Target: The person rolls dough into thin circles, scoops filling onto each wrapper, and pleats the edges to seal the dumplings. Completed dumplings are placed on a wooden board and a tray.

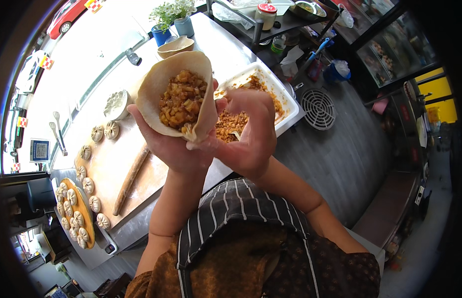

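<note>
A round dough wrapper [152, 93] with chopped brown filling [184, 102] heaped inside lies in my left hand [171, 151], whose palm and fingers cup it from below and the sides. My right hand [249, 138] is at the wrapper's lower right edge, its fingertips pinching the dough where small pleats gather. Behind the right hand stands a white plastic tray [292, 111] with more filling. A wooden rolling pin [130, 182] lies on the floured board [156, 182] to the left. Several pleated buns [88, 185] line the board's left side.
More buns sit on a round wooden board [90, 234] over a scale [108, 246]. A bowl of flour [119, 106], an empty-looking tan bowl [175, 46] and flower pots [184, 27] stand along the window side. A metal shelf [266, 35] holds a red-lidded jar [266, 16].
</note>
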Demonstrator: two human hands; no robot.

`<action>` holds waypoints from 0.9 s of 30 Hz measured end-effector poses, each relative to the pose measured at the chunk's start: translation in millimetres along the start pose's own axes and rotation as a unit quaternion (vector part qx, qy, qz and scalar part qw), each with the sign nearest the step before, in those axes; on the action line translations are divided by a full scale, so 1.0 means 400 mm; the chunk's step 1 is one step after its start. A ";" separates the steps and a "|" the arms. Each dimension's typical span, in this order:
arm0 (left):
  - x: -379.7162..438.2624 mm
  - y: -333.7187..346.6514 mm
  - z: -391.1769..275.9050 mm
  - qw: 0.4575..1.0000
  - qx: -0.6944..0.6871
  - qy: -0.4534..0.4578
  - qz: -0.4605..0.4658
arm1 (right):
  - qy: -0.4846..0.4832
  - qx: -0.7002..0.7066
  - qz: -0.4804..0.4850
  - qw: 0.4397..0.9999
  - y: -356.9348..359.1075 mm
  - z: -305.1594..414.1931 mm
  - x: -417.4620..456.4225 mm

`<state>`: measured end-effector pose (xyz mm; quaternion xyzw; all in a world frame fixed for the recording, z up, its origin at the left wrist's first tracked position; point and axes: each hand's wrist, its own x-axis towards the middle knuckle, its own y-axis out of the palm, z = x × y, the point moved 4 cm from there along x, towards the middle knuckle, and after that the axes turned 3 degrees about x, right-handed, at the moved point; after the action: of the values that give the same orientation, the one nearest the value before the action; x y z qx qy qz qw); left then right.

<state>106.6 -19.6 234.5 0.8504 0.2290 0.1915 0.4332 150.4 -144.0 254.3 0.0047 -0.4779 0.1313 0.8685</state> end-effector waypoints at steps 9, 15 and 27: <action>0.013 -0.002 0.005 0.997 -0.059 -0.036 0.046 | -0.042 0.003 0.003 0.999 0.010 -0.011 -0.017; 0.028 0.015 0.007 0.994 0.100 -0.039 -0.028 | -0.030 -0.010 -0.004 0.999 0.002 -0.024 -0.003; 0.013 -0.037 0.003 0.962 -0.229 0.010 0.146 | 0.125 0.115 -0.037 0.985 0.046 -0.004 0.001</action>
<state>108.2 -9.9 222.1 0.7509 0.0563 0.3084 0.5812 147.7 -125.7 251.7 0.1055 -0.3466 0.1532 0.9194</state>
